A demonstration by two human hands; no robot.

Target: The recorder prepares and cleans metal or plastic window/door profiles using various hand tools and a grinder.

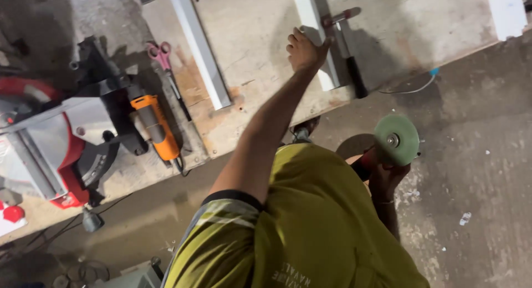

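Nearest you, your right hand [388, 180] hangs low by your yellow shirt, fingers wrapped tight around the red-bodied angle grinder with a round green disc [396, 139]. The disc faces up, over the grey concrete floor [476, 155], clear of the bench.

Your left arm is stretched out. Your left hand [306, 48] sits on the near end of a long white flat strip [331, 77], fingers curled together over its edge and pressing it down on the pale scuffed wooden board [255, 22]. The strip runs away from you across the board.

Just right of the strip, touching or nearly touching it, lies a hammer-like tool with a black handle and metal head [346, 49]. A thin wire with a blue tip [415, 88] lies on the floor past it.

Further left, a second white strip [199, 47] lies on the board. Then come pink-handled scissors [160, 55], an orange and grey power tool [155, 124], and a red and grey mitre saw [50, 144].
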